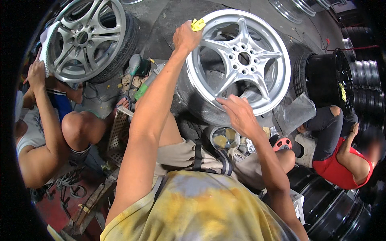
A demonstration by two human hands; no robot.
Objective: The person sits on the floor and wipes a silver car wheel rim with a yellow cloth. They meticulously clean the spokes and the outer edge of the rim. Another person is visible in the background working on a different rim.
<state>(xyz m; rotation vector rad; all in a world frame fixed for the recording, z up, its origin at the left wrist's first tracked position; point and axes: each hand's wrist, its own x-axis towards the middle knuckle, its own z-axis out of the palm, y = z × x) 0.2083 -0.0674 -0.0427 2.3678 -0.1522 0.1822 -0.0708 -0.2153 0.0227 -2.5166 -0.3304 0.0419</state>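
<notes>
A silver alloy wheel rim (pixel 274 56) with several star-like spokes lies before me, resting on a dark tire (pixel 189 94). At the rim's upper left edge, my left hand (pixel 187 37) is closed on a crumpled yellow sheet (pixel 198 25); I cannot tell whether it is paper or cloth. My right hand (pixel 240 114) is at the rim's lower left edge, index finger stretched out and its tip touching the lip. Its other fingers are loosely bent, and nothing shows in them.
Left, a person (pixel 38 132) holds a white pad beside another wheel (pixel 86 52). A person in red (pixel 341 164) sits right, near a black wheel (pixel 325 76). Between my knees stands a container with yellowish contents (pixel 225 137). A green power tool (pixel 144 86) and plastic basket (pixel 119 130) are left.
</notes>
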